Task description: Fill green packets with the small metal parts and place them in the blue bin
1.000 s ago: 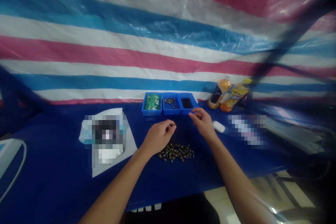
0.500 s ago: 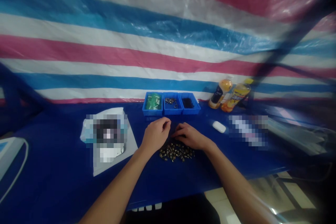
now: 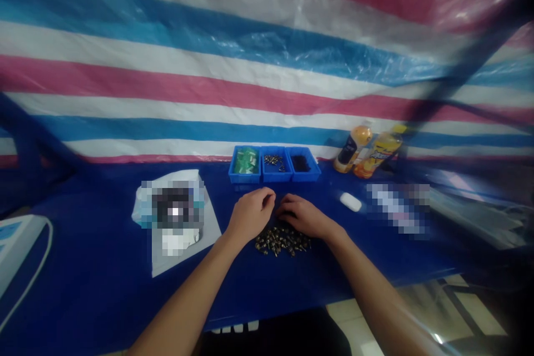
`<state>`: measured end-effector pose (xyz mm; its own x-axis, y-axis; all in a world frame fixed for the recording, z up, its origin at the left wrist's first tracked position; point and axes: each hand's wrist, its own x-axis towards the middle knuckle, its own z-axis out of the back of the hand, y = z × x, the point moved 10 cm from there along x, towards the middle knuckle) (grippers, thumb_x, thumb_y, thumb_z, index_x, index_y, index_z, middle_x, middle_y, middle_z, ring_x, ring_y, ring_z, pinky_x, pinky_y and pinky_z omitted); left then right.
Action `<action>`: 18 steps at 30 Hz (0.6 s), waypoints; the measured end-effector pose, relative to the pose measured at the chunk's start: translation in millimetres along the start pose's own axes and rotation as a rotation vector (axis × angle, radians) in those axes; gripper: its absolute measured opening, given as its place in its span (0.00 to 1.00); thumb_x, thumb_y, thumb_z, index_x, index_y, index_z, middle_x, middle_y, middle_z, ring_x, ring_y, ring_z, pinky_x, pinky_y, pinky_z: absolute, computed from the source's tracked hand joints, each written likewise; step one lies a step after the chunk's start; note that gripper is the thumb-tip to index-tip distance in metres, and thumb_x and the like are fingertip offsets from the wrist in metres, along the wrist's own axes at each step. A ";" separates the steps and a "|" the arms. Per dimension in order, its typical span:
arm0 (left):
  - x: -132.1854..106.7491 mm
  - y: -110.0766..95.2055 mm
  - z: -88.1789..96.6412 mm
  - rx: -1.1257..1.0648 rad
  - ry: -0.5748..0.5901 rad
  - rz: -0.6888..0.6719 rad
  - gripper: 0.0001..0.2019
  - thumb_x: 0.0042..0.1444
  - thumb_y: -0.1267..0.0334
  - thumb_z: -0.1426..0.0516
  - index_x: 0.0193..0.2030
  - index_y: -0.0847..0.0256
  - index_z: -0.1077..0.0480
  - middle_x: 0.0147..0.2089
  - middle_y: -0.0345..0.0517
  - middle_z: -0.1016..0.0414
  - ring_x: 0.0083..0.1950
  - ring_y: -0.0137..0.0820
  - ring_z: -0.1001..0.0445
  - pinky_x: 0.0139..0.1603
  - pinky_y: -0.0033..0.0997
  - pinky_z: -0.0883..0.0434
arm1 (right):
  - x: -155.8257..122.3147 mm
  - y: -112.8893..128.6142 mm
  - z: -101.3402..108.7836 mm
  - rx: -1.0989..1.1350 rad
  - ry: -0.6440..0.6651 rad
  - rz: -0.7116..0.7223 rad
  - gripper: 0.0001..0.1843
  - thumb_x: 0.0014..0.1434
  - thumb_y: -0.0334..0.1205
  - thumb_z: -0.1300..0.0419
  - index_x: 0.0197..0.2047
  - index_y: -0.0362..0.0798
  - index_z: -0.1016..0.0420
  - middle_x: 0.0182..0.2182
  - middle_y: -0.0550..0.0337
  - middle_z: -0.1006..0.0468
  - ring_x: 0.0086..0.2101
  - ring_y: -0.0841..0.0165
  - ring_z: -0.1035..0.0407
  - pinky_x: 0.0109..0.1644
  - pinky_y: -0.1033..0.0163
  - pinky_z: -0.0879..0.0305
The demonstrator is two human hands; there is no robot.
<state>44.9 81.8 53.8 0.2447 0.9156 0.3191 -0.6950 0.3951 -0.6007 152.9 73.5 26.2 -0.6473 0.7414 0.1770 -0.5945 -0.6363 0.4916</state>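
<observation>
My left hand (image 3: 252, 210) is closed, its thumb and fingers pinched together above the far left side of a pile of small brass-coloured metal parts (image 3: 282, 242). Whatever it holds is too small to make out. Close beside it, my right hand (image 3: 303, 214) has its fingers curled and drawn together over the far right side of the pile; its fingertips point at the left hand, and anything between them is hidden. Beyond both hands stand three joined blue bins: the left bin (image 3: 245, 179) with green and clear pieces, the middle bin (image 3: 276, 177) with small metal parts, the right bin (image 3: 306, 177) with dark pieces.
A white sheet (image 3: 161, 268) with blurred-out items lies on the left of the blue table (image 3: 104, 289). To the right are a small white case (image 3: 350, 202) and two drink bottles, one dark-labelled (image 3: 352, 147), one yellow-capped (image 3: 379, 153). A white device (image 3: 20, 245) with a cable sits far left.
My right hand's fingers have drawn in slightly and curled more. My left hand keeps its pinch. The whole view has shifted a little, with table items appearing slightly further right.
</observation>
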 end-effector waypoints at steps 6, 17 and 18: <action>0.4 -0.5 -2.3 0.007 0.021 -0.012 0.10 0.64 0.60 0.50 0.42 0.53 0.28 0.39 0.41 0.21 0.39 0.34 0.24 0.41 0.32 0.32 | 1.8 -2.5 4.6 0.039 -0.037 -0.048 0.07 0.62 0.30 0.44 0.40 0.47 0.25 0.39 0.55 0.26 0.40 0.66 0.30 0.46 0.61 0.35; -2.0 -7.6 -11.8 0.019 0.116 -0.075 0.16 0.67 0.55 0.55 0.44 0.54 0.28 0.41 0.43 0.23 0.42 0.35 0.25 0.42 0.33 0.33 | -4.4 -18.3 35.8 0.404 -0.345 -0.178 0.07 0.60 0.40 0.41 0.41 0.48 0.26 0.32 0.61 0.24 0.30 0.70 0.32 0.36 0.65 0.36; -2.1 -8.0 -13.0 0.014 0.126 -0.081 0.16 0.67 0.56 0.55 0.43 0.54 0.28 0.41 0.43 0.23 0.42 0.35 0.25 0.43 0.33 0.33 | -4.8 -19.1 36.5 0.434 -0.358 -0.184 0.07 0.59 0.40 0.40 0.41 0.48 0.26 0.30 0.62 0.25 0.29 0.71 0.33 0.35 0.65 0.37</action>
<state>58.7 77.6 48.3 0.3827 0.8832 0.2710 -0.6786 0.4678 -0.5662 184.8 89.8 47.1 -0.3060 0.9052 0.2951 -0.3831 -0.4008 0.8322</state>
